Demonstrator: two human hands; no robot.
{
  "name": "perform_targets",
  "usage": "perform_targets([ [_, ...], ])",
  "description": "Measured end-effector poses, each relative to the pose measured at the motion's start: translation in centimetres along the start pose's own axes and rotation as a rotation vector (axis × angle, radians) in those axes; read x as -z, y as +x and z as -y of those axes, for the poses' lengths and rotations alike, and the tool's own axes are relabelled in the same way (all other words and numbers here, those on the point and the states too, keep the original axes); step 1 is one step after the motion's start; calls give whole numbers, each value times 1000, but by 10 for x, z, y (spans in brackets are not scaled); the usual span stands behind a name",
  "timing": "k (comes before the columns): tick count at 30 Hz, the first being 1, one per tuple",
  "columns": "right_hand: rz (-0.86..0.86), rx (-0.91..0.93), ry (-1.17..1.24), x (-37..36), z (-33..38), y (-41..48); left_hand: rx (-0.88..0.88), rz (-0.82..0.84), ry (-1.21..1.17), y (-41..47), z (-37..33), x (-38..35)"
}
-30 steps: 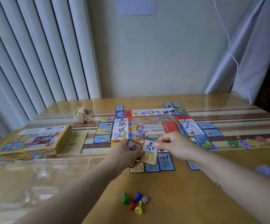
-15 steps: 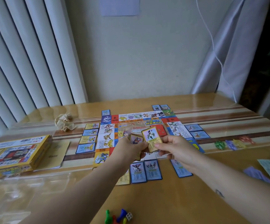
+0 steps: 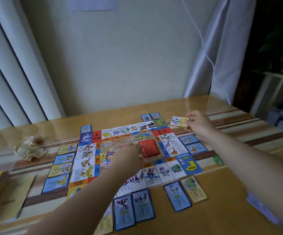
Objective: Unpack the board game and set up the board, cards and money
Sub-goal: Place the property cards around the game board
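The counter [image 3: 205, 209] carries the game board [image 3: 130, 155], ringed by property cards on every side. The right hand [image 3: 197, 123] reaches past the board's far right corner, its fingers [image 3: 189, 118] pinching a yellow card [image 3: 178, 121] held just above the surface, beside the two blue cards [image 3: 150, 116] already laid to the left of those fingers. To place it well, I'd lower it flat, square it with that row and match it to its board square before letting go. The left hand [image 3: 130, 158] rests over the board's middle, next to the red deck [image 3: 148, 148]; whether its fingers grip more cards I cannot tell.
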State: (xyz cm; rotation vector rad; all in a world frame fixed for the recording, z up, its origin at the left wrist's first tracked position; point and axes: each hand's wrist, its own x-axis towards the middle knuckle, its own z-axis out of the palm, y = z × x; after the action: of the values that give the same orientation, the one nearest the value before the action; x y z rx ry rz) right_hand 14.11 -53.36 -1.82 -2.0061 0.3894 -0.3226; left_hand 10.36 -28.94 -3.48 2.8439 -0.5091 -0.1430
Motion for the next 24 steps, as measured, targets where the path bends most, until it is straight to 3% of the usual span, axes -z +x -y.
perform_targets([
  [6, -27, 17, -321, -3, -19, 37, 28, 74, 207, 22, 7, -12],
  [13, 20, -31, -459, -15, -36, 60, 13, 81, 221, 28, 16, -19],
  [24, 63, 39, -607, -16, -41, 61, -3, 78, 204, 30, 18, -20],
])
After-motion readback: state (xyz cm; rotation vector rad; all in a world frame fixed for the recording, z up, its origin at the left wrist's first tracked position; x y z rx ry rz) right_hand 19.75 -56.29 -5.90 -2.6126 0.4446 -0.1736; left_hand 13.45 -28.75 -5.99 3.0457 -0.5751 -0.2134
